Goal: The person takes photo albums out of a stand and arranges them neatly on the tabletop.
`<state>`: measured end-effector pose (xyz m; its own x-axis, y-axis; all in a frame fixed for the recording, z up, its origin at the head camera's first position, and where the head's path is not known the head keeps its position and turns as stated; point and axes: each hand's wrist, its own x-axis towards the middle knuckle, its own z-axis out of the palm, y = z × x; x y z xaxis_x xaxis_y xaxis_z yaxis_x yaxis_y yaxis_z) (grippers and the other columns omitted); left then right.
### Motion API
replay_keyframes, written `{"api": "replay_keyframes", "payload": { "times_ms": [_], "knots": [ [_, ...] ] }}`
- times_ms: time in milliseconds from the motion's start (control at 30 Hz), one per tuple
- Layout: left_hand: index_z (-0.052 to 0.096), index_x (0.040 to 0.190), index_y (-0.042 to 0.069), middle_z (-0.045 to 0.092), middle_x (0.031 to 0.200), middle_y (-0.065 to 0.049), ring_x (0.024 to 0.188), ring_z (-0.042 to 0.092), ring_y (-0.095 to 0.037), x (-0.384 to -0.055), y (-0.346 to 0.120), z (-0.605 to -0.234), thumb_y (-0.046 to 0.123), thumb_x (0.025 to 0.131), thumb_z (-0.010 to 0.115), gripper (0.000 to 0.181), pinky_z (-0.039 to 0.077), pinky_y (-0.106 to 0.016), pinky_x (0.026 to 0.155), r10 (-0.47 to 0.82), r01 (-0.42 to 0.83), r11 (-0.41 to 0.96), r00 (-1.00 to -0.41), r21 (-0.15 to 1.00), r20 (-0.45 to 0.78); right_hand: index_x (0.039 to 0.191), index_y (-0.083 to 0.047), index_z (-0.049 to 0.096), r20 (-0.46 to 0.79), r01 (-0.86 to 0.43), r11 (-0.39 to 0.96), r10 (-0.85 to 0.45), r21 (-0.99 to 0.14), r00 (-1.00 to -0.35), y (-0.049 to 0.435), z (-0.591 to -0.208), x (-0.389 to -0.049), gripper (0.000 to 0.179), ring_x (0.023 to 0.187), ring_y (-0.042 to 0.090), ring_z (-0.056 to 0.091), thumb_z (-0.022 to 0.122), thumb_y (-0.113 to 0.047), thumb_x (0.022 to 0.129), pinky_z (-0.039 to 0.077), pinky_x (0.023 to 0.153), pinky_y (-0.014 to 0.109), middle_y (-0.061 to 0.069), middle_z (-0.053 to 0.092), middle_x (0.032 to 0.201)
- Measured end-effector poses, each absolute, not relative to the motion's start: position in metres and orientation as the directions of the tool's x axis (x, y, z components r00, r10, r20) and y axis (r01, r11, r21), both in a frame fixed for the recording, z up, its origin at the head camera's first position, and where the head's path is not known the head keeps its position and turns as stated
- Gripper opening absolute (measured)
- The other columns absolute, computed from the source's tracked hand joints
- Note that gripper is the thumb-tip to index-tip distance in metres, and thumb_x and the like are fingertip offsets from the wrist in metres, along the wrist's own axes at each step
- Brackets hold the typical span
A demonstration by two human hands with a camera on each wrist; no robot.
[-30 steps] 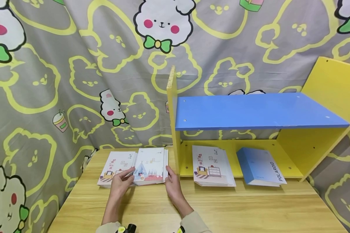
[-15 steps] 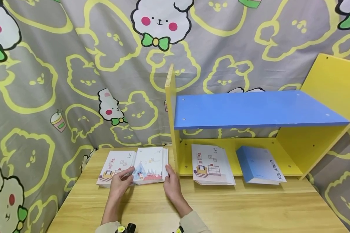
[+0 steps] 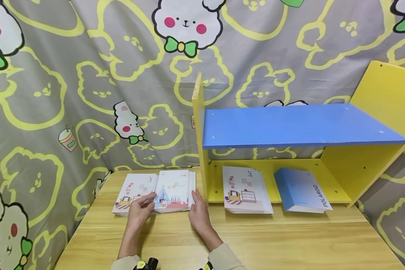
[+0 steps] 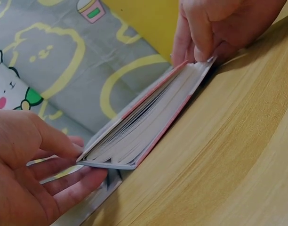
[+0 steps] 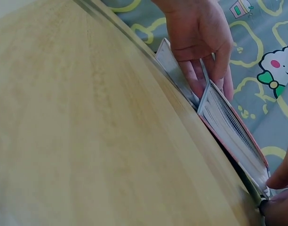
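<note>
A white hardcover book (image 3: 170, 191) with a blue tent on its cover lies near the table's back left. My left hand (image 3: 140, 213) grips its left edge; in the left wrist view the thumb is at the top corner and fingers reach along the spine. At the opposite side my right hand (image 3: 200, 213) pinches the page edge and cover. Seen from the left wrist, the book's pages (image 4: 144, 120) fan slightly apart between the covers. A second white book (image 3: 131, 187), with an armchair picture, lies directly left of it, partly behind my left hand.
To the right stands a yellow shelf unit (image 3: 200, 131) with a blue board (image 3: 297, 125). On its lower level lie another white book (image 3: 244, 191) and a blue POLAROID book (image 3: 302, 189), overhanging the front edge. A patterned curtain (image 3: 47, 93) hangs behind the wooden table (image 3: 273, 243).
The camera view shifts slightly. Both hands keep their hold on the tent-cover book, which stays in nearly the same place.
</note>
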<state>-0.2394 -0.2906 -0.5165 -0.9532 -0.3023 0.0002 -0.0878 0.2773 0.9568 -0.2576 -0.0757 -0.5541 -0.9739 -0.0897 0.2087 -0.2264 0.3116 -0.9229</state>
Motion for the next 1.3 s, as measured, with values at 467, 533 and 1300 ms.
{"api": "replay_keyframes", "payload": {
  "times_ms": [467, 533, 1300],
  "knots": [
    [0.06, 0.135, -0.011, 0.051, 0.145, -0.031, 0.122, 0.06, -0.038, -0.232, -0.293, -0.51, -0.008, 0.096, 0.058, 0.039, 0.061, -0.029, 0.078, -0.252, -0.111, 0.281, -0.967, 0.953, -0.039, 0.147, 0.014, 0.043, 0.189, -0.216, 0.343, -0.11, -0.914, -0.976, -0.076, -0.552, -0.258, 0.058, 0.145, 0.046, 0.034, 0.047, 0.017, 0.09, 0.028, 0.119, 0.055, 0.031, 0.037, 0.156],
    [0.06, 0.135, -0.011, 0.05, 0.146, -0.031, 0.124, 0.059, -0.039, -0.231, -0.293, -0.51, -0.008, 0.096, 0.059, 0.039, 0.061, -0.029, 0.078, -0.243, -0.102, 0.279, -0.97, 0.955, -0.033, 0.148, 0.013, 0.042, 0.182, -0.211, 0.344, -0.116, -0.915, -0.976, -0.075, -0.553, -0.257, 0.058, 0.146, 0.045, 0.034, 0.047, 0.016, 0.091, 0.027, 0.12, 0.054, 0.031, 0.037, 0.156],
    [0.063, 0.132, -0.008, 0.06, 0.136, -0.029, 0.118, 0.063, -0.039, -0.222, -0.299, -0.485, 0.003, 0.102, 0.06, 0.032, 0.062, -0.044, 0.081, -0.131, -0.047, 0.422, -0.991, 0.905, 0.01, 0.154, 0.0, 0.039, 0.172, -0.242, 0.318, -0.233, -0.917, -0.957, -0.058, -0.538, -0.245, 0.056, 0.142, 0.047, 0.038, 0.054, -0.001, 0.1, 0.03, 0.117, 0.062, 0.028, 0.041, 0.155]
  ]
}}
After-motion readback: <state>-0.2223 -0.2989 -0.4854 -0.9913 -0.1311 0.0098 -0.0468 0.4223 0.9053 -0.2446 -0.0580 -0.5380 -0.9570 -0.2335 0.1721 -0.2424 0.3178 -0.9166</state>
